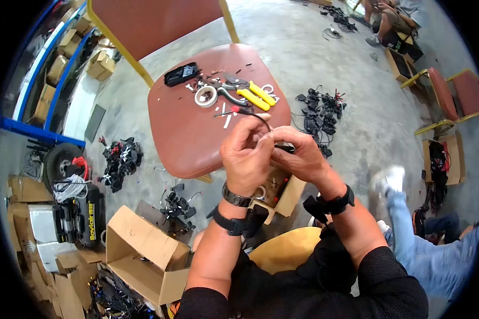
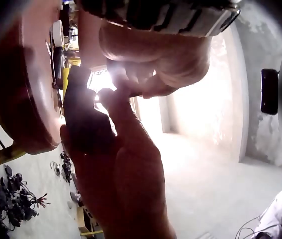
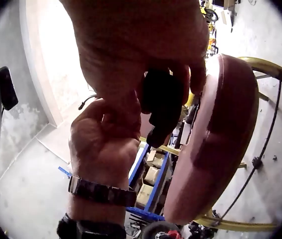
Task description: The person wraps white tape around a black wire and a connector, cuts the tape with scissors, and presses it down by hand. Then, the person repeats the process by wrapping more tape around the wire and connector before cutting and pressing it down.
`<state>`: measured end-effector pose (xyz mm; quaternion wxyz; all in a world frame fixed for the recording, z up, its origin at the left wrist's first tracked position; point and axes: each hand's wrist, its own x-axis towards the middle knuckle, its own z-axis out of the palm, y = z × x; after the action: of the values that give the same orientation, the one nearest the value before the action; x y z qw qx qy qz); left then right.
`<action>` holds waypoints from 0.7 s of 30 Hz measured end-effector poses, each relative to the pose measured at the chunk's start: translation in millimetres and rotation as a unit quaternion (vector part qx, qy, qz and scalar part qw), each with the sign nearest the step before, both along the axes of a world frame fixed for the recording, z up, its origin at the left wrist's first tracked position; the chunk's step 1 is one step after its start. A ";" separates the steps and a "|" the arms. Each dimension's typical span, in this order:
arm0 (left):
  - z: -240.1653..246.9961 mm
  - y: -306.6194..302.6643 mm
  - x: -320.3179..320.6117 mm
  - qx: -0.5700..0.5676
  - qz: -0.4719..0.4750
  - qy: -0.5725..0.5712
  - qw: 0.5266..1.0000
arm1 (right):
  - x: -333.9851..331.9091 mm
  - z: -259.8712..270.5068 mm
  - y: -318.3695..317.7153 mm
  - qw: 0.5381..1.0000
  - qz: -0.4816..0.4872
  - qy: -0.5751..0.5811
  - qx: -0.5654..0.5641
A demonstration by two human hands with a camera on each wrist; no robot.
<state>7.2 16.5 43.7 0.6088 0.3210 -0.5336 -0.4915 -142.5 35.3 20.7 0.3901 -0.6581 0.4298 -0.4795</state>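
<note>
My left hand (image 1: 247,157) pinches a thin black cable (image 1: 257,116), whose red sleeve and thin leads point out over the chair seat. Fingertips of both hands meet in front of me. My right hand (image 1: 304,157) grips a black block-shaped plastic piece (image 3: 160,102), which appears as a dark shape in the left wrist view too. Just beyond the hands, on the reddish-brown chair seat (image 1: 183,141), lie yellow-handled pliers (image 1: 258,97), a roll of white tape (image 1: 206,96), a black tray (image 1: 181,74) and white scraps. My fingers hide where they pinch the cable.
Piles of black cabled parts (image 1: 320,111) lie on the floor on both sides of the chair. An open cardboard box (image 1: 143,234) stands at lower left, and a smaller box (image 1: 290,196) below my hands. Blue shelving (image 1: 64,80) is at left; a person's leg (image 1: 402,218) at right.
</note>
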 end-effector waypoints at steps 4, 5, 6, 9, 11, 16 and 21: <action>-3.4 -1.8 0.5 0.009 0.012 -0.001 1.000 | -1.5 -2.9 -3.7 0.999 -0.006 0.014 -0.039; -7.3 -4.0 1.6 -0.001 0.000 -0.001 1.000 | -1.3 -0.9 -2.3 1.000 -0.003 0.006 -0.020; -4.4 -3.6 1.0 0.019 -0.007 0.004 1.000 | -1.5 0.4 -2.7 1.000 -0.004 0.002 -0.017; 1.2 0.2 0.5 0.060 -0.033 0.011 0.998 | -3.6 0.2 -4.9 1.000 -0.011 -0.015 -0.016; -1.5 -1.8 1.2 0.066 -0.051 0.022 0.996 | -8.0 -1.8 -6.3 0.999 -0.018 0.006 -0.041; -7.0 -8.1 8.2 0.063 -0.071 -0.027 0.995 | -12.4 -3.3 -7.4 0.995 -0.036 0.031 -0.090; -7.8 -9.6 12.2 0.039 -0.084 -0.067 0.993 | -14.1 -0.5 -8.6 0.987 -0.052 0.052 -0.145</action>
<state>19.3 6.9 35.9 0.5155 0.3306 -0.5786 -0.5387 -156.7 26.7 20.1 0.2426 -0.7083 0.4088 -0.5218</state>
